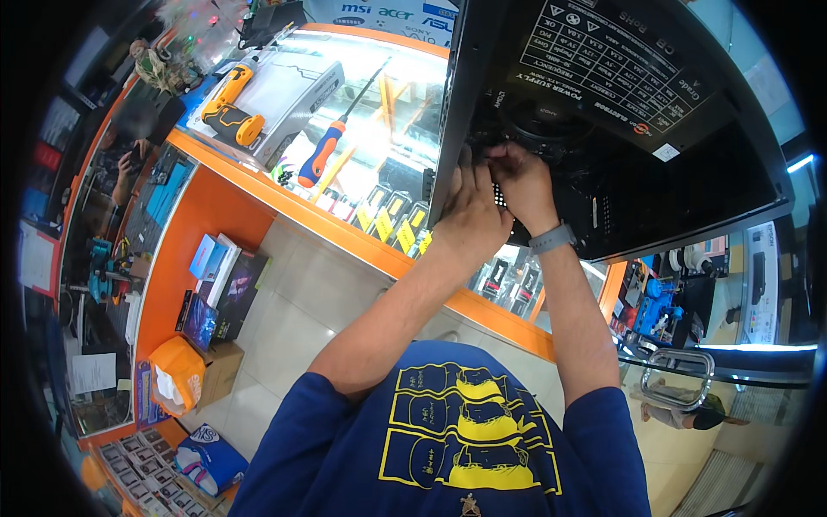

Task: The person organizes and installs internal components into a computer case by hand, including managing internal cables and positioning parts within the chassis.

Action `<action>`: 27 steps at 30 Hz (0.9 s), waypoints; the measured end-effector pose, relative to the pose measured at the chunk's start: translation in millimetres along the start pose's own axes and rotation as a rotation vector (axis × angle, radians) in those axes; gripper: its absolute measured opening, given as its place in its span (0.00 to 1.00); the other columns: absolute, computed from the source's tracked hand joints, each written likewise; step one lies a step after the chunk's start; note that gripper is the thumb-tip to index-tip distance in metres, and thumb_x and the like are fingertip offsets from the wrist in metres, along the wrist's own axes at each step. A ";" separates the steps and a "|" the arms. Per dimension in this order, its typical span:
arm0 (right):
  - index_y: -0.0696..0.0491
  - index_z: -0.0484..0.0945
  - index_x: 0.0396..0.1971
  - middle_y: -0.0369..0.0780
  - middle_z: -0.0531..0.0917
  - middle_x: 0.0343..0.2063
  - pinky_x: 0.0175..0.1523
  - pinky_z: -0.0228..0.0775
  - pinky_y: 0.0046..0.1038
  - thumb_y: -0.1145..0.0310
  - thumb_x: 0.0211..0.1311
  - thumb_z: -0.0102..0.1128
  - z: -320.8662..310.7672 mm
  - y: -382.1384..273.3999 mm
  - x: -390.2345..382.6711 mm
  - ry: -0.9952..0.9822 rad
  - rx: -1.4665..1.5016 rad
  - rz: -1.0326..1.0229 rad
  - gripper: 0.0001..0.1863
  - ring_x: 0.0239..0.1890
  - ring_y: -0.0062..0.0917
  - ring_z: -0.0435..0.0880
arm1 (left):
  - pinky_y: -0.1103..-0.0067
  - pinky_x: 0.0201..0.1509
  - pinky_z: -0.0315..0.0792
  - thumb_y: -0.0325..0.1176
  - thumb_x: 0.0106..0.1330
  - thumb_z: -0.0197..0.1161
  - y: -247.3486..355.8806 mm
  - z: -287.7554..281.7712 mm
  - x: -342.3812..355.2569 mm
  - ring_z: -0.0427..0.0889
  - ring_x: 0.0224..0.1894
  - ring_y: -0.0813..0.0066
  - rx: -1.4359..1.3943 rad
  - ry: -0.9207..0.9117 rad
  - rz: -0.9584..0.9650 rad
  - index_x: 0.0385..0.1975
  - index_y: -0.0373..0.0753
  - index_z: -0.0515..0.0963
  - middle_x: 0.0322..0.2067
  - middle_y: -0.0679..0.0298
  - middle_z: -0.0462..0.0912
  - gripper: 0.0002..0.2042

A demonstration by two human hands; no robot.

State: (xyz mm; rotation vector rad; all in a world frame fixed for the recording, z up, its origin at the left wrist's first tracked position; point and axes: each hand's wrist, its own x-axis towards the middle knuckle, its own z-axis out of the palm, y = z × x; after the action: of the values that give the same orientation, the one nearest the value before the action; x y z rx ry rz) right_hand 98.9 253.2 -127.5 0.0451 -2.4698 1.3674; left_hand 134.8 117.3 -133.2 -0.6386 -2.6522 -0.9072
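An open black computer case [594,207] stands on the glass counter before me, with a power supply [603,73] and its printed label at the top. Below the power supply sits a round black cooler fan [547,116]. Both my hands reach into the case, beside its left edge. My left hand [474,207] has its fingers bent inward, close together, their tips lost in shadow. Against it, my right hand [524,181] is closed with thumb and fingers pinched near dark cables; what either hand grips is hidden. A grey band circles my right wrist.
On the lit glass counter [362,226] with orange edging lie a screwdriver [323,155] and a yellow-black power drill [233,108] on a box. Packaged items sit under the glass. Boxes [224,284] and an orange bag [177,370] stand at lower left.
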 end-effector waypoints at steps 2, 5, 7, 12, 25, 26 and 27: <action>0.59 0.85 0.41 0.48 0.89 0.33 0.42 0.80 0.30 0.76 0.62 0.63 -1.1 -3.8 -0.5 -0.004 0.011 0.001 0.09 0.35 0.33 0.91 | 0.56 0.71 0.59 0.41 0.61 0.64 1.4 -2.1 1.0 0.61 0.71 0.46 -0.012 -0.019 -0.024 0.65 0.31 0.59 0.70 0.41 0.60 0.35; 0.59 0.84 0.42 0.48 0.89 0.33 0.42 0.80 0.29 0.76 0.62 0.63 -4.8 -12.2 -3.5 -0.007 0.018 0.018 0.09 0.36 0.32 0.91 | 0.56 0.70 0.60 0.40 0.61 0.64 3.4 -5.7 0.8 0.61 0.71 0.47 -0.047 -0.043 -0.038 0.64 0.32 0.60 0.70 0.43 0.61 0.34; 0.59 0.84 0.42 0.48 0.89 0.33 0.43 0.79 0.29 0.77 0.62 0.63 -8.6 -13.0 -5.0 -0.016 0.004 0.025 0.09 0.36 0.31 0.90 | 0.56 0.70 0.60 0.40 0.61 0.64 6.0 -9.7 3.5 0.61 0.70 0.46 -0.070 -0.085 -0.065 0.66 0.32 0.58 0.69 0.44 0.61 0.35; 0.60 0.83 0.40 0.48 0.89 0.34 0.44 0.79 0.29 0.78 0.61 0.64 -7.9 -0.6 -3.0 -0.048 0.095 -0.006 0.08 0.37 0.31 0.90 | 0.54 0.69 0.62 0.37 0.62 0.62 6.9 -0.2 5.9 0.63 0.68 0.44 0.012 0.003 -0.115 0.70 0.28 0.54 0.65 0.43 0.64 0.38; 0.61 0.83 0.40 0.46 0.89 0.35 0.45 0.80 0.29 0.81 0.60 0.64 -5.6 4.7 0.1 -0.050 0.037 -0.091 0.08 0.37 0.30 0.89 | 0.58 0.62 0.72 0.35 0.62 0.62 4.5 -4.1 16.8 0.73 0.58 0.46 0.161 0.040 -0.030 0.60 0.26 0.70 0.55 0.44 0.73 0.28; 0.61 0.83 0.40 0.46 0.89 0.35 0.45 0.80 0.29 0.81 0.60 0.64 -4.6 6.1 0.3 -0.051 0.040 -0.092 0.08 0.37 0.30 0.89 | 0.59 0.61 0.73 0.35 0.62 0.62 4.9 -4.1 17.7 0.73 0.58 0.46 0.166 0.033 -0.038 0.58 0.27 0.71 0.54 0.44 0.74 0.26; 0.60 0.83 0.39 0.48 0.88 0.35 0.44 0.80 0.32 0.81 0.59 0.62 -3.5 7.2 0.4 -0.039 0.083 -0.098 0.09 0.38 0.36 0.89 | 0.59 0.60 0.73 0.35 0.62 0.61 5.0 -4.5 18.7 0.74 0.57 0.46 0.171 0.026 -0.047 0.57 0.28 0.72 0.54 0.45 0.74 0.25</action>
State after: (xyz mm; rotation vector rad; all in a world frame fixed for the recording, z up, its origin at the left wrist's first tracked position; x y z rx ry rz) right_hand 98.2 260.0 -131.6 0.2111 -2.4073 1.4390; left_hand 121.5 124.0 -120.1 -0.5227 -2.6938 -0.6850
